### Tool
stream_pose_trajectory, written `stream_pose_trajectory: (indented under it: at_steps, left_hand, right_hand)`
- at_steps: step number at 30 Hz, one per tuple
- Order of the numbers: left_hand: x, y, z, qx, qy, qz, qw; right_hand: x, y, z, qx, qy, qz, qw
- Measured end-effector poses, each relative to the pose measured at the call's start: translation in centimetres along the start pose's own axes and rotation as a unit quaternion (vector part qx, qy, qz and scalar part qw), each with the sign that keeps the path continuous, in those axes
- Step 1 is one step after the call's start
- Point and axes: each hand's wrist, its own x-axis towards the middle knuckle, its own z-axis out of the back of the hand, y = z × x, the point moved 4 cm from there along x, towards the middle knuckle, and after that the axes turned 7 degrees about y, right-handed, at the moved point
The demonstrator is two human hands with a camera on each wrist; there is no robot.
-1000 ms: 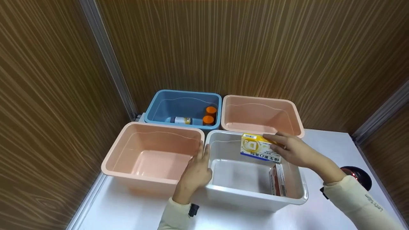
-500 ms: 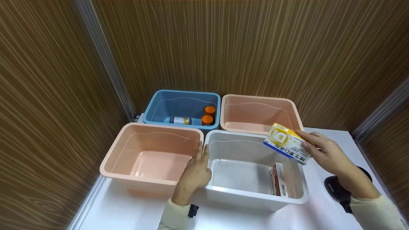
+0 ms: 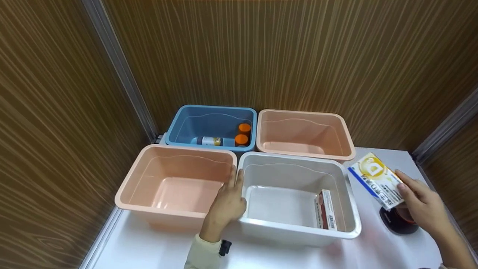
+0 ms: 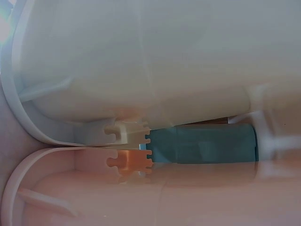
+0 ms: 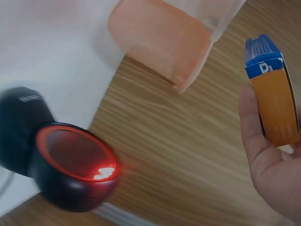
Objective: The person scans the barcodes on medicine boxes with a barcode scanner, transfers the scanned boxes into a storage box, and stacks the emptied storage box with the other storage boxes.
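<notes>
My right hand (image 3: 427,203) grips a yellow, white and blue vitamin D medicine box (image 3: 377,181) by one end, in the air right of the light grey bin (image 3: 298,228). In the right wrist view the box (image 5: 273,101) turns its orange side and blue D3 end to the camera. Below that hand on the table stands a black barcode scanner (image 3: 399,222); its round window (image 5: 75,155) glows red. My left hand (image 3: 227,203) rests with straight fingers on the touching rims of the grey bin and the front pink bin (image 3: 164,210). A red and white medicine box (image 3: 325,211) stands in the grey bin.
Behind are a blue bin (image 3: 218,107) with several bottles, two orange-capped ones (image 3: 241,140) upright and one (image 3: 210,141) lying, and another pink bin (image 3: 304,114). Wood-patterned panels (image 3: 239,56) enclose the table. The left wrist view looks at the gap between bins.
My right hand has carried the vitamin D box from above the grey bin rightward to over the scanner, tilting it on the way. The left hand has stayed on the rims.
</notes>
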Motion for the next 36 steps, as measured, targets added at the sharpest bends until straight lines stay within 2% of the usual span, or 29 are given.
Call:
stream_pose_trajectory:
  at_steps: [3, 5, 7, 11, 14, 17, 22, 25, 27, 29, 32, 34, 36]
  left_hand:
    - [0.0, 0.0, 0.0, -0.003, 0.001, 0.001, 1.0000]
    - [0.0, 0.0, 0.0, -0.003, 0.000, -0.001, 1.0000]
    - [-0.1, 0.0, 0.1, -0.003, -0.002, -0.005, 1.0000]
    - [0.0, 0.0, 0.1, -0.006, -0.005, -0.016, 0.9999]
    - [0.1, 0.0, 0.1, -0.005, -0.007, -0.020, 0.9998]
    - [0.0, 0.0, 0.1, -0.006, -0.005, -0.016, 0.9998]
    - [-0.1, 0.1, 0.1, -0.010, -0.003, -0.013, 0.9999]
    - [-0.2, 0.1, 0.1, -0.010, -0.006, -0.014, 0.9998]
    - [-0.2, 0.1, 0.1, -0.010, -0.005, -0.015, 0.9998]
    - [-0.2, 0.0, 0.1, -0.010, -0.004, -0.017, 0.9998]
    - [-0.2, 0.0, 0.1, -0.008, -0.003, -0.014, 0.9999]
    - [-0.2, -0.1, 0.1, -0.008, -0.001, -0.010, 0.9999]
    - [-0.2, -0.1, 0.1, -0.009, -0.001, -0.007, 0.9999]
  right_hand:
    - [-1.2, -1.6, -0.2, 0.058, -0.011, -0.041, 0.9974]
    - [-1.8, -2.4, -0.5, 0.114, -0.015, -0.058, 0.9917]
    - [-2.4, -3.3, -1.0, 0.182, -0.016, -0.071, 0.9805]
    - [-3.4, -4.7, -2.1, 0.307, -0.014, -0.104, 0.9458]
    - [-4.2, -5.5, -2.9, 0.348, -0.013, -0.139, 0.9271]
    - [-5.0, -6.2, -3.7, 0.367, -0.005, -0.167, 0.9150]
    - [-6.1, -7.3, -4.8, 0.375, -0.007, -0.195, 0.9063]
    - [-6.7, -8.2, -5.5, 0.411, -0.027, -0.200, 0.8891]
    - [-7.2, -8.8, -5.9, 0.422, -0.037, -0.224, 0.8775]
    - [-7.6, -9.5, -6.2, 0.410, -0.039, -0.269, 0.8703]
    - [-8.1, -10.5, -6.7, 0.349, -0.021, -0.357, 0.8662]
    - [-8.3, -10.9, -7.0, 0.313, -0.005, -0.394, 0.8643]
    - [-8.4, -11.2, -7.0, 0.299, 0.002, -0.411, 0.8614]
